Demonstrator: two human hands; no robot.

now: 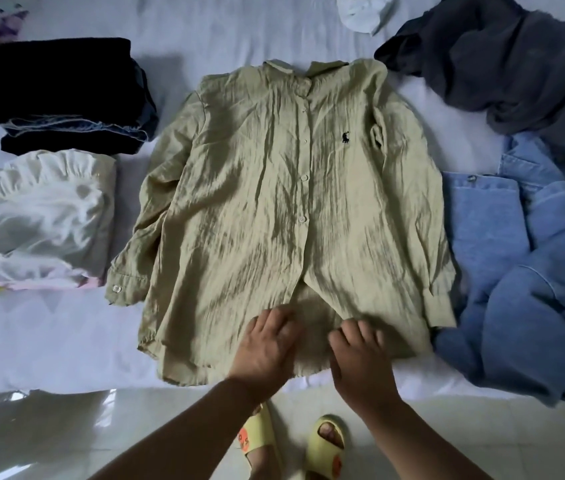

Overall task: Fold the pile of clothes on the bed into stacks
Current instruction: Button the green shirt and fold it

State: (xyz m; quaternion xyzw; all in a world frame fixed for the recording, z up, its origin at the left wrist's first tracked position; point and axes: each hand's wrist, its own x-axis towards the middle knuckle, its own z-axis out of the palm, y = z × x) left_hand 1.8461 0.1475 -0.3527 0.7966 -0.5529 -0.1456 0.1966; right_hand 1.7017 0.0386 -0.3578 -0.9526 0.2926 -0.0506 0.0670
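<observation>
A: On the bed [205, 32], head view: shirt [284, 209] lies flat, front up, buttoned, dead centre. Long axis runs straight away from the camera: collar far, hem near, hem at the bed's near edge. Sleeves lie down along both sides, cuffs pointing to the near end. Small dark logo on the chest, right of the placket.

B: Hands?

A: Both on the hem, either side of the placket split. Left hand [267, 344] flat, fingers spread and mostly straight, palm pressing the cloth. Right hand [357, 358] just beside it, fingers bent a bit at the knuckles, tips on the fabric. Neither one pinches or lifts anything that I can see. The two hands are near each other, not touching.

B: What else is on the bed?

A: Left side, far: dark stack [66, 95], folded, with denim layers showing at its near edge. Just in front of it: white stack [45, 216], ruffled piece on top, a pink edge at the bottom. Both apart from the shirt. Right side, unfolded: grey heap [502, 74] far, denim heap [523, 271] near, its edge touching the shirt's right sleeve. Small pale item [367, 12] at the top edge, can't tell what.

B: Below the bed?

A: Glossy tile floor [49, 434], two feet in yellow slides [326, 445].
</observation>
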